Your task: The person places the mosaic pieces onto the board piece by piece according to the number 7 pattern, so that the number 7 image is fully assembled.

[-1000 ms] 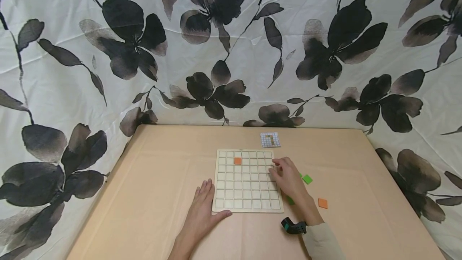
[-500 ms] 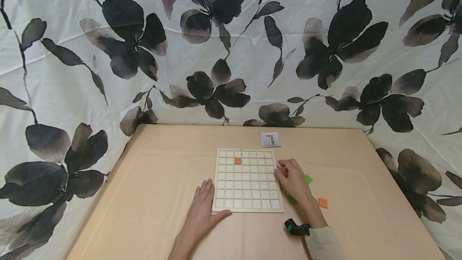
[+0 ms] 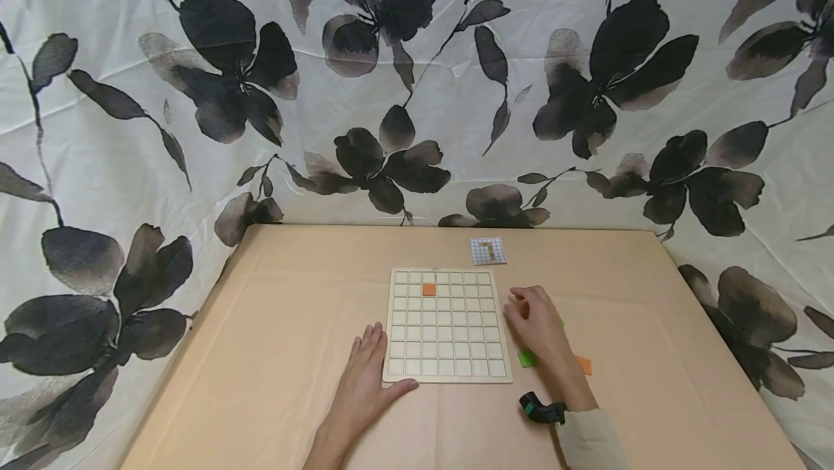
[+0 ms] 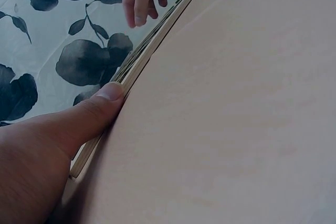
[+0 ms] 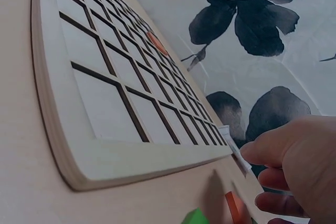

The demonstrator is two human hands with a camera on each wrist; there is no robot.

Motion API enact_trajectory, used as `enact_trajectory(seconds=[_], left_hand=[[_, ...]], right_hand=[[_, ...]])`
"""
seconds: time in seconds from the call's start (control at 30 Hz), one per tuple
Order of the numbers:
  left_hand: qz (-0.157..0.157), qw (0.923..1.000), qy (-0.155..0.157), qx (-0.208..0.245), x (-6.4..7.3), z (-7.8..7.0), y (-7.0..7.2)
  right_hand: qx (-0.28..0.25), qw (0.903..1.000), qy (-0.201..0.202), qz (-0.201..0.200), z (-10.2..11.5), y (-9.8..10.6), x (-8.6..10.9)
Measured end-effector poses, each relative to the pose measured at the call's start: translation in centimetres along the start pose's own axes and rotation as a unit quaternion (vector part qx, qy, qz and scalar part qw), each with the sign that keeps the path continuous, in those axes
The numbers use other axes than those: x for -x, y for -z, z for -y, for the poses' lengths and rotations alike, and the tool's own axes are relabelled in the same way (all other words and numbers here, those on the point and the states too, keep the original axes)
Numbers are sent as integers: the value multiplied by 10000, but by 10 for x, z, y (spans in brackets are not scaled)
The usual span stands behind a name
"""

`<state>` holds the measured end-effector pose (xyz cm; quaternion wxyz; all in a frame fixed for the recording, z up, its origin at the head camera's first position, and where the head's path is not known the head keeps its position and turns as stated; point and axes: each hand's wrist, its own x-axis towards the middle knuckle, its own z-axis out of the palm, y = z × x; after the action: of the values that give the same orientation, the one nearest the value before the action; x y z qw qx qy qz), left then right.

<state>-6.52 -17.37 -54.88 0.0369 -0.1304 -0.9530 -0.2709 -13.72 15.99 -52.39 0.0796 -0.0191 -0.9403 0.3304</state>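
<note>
A pale wooden board [image 3: 449,377] with a grid of square cells lies mid-table, one orange square tile [image 3: 428,290] in its upper part. My left hand [image 3: 366,383] rests against the board's left side with fingers straight; in the left wrist view its thumb [image 4: 107,94] touches the front edge. Just right of the board hovers my right hand [image 3: 537,321], fingers loosely bent and nothing visible between them. A green tile [image 3: 527,359] lies beside the board's right edge. Another orange tile [image 3: 586,365] is partly covered by the right forearm. Under the right hand, an orange piece [image 5: 238,208] shows.
A small card [image 3: 488,251] printed with a grid and a coloured figure lies behind the board. A green piece [image 5: 196,216] appears low in the right wrist view. The right wrist wears a black band [image 3: 543,409]. Floral cloth [image 3: 417,93] hangs behind the table.
My right hand has drawn back rightward from the board's right edge, now covering most of the green tile there. The left hand and the board have stayed put.
</note>
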Motion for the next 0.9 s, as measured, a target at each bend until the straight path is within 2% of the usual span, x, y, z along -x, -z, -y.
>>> enact_trajectory(seconds=[0.3,0.63,0.9], left_hand=[[-39,10000,0,12,0,1,-2],[-96,9999,-52,42,0,1,-1],[-10,10000,-10,89,1,1,1]], right_hand=[[25,9999,86,-107,-11,6,-1],[58,9998,-180,94,-16,14,1],[179,9995,-225,92,-23,19,4]])
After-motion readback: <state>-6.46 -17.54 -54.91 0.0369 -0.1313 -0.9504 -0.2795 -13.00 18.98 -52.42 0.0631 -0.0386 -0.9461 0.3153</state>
